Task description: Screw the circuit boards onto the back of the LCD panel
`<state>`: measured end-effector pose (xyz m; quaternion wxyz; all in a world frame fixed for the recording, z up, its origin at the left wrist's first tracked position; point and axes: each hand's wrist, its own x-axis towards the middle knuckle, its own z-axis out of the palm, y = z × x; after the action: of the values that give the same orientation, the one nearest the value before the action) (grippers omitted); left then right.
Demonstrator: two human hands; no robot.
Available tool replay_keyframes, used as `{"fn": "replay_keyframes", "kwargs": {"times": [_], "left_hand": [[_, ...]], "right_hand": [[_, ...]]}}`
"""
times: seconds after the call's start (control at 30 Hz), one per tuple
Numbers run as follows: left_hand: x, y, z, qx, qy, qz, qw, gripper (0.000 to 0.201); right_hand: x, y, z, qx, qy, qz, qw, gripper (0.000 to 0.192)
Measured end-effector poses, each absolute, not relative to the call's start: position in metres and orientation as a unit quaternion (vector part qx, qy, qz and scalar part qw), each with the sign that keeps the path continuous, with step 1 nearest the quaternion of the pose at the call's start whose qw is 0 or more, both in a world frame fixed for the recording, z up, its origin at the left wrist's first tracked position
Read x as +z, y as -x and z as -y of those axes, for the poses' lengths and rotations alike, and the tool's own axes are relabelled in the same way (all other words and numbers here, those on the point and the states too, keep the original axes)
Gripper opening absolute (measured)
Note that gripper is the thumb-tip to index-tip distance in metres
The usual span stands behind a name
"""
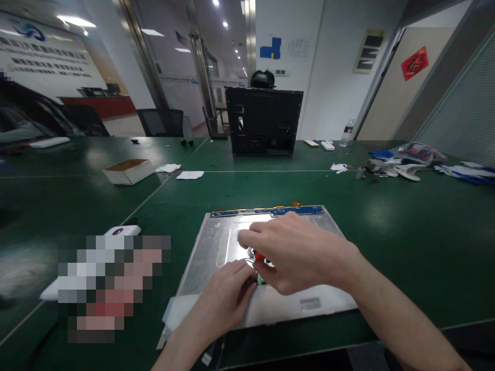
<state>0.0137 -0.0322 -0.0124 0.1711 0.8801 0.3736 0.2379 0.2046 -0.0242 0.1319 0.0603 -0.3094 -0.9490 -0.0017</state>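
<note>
A flat metal-backed display panel (pixel 201 257) lies on the green table, with a blue circuit strip (pixel 266 211) along its far edge. Over its middle, my right hand (pixel 294 252) is closed around a tool whose red part (pixel 259 255) shows between the fingers; it looks like a screwdriver, its tip hidden. Just left of it, my left hand (pixel 228 291) rests on the panel with its fingers pinched together. A small green part (pixel 260 280) shows by those fingertips, and what they hold is hidden. Translucent film (pixel 181 309) covers the panel's near left corner.
A black monitor housing (pixel 266 118) stands at the back. An open box (pixel 129 171) and paper scraps (pixel 190 175) are at the left. A white device (pixel 124 231) lies beside a blurred-out patch. Loose parts (pixel 381 167), plastic bags and a bottle (pixel 347 133) are far right.
</note>
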Motion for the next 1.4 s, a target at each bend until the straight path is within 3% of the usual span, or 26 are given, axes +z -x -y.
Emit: {"fn": "replay_keyframes", "kwargs": {"times": [1.4], "left_hand": [[-0.0115, -0.0134, 0.0325, 0.236, -0.88, -0.375, 0.171, 0.018]], "right_hand": [[0.1313, -0.204, 0.0231, 0.008, 0.308, 0.95, 0.05, 0.013]]}}
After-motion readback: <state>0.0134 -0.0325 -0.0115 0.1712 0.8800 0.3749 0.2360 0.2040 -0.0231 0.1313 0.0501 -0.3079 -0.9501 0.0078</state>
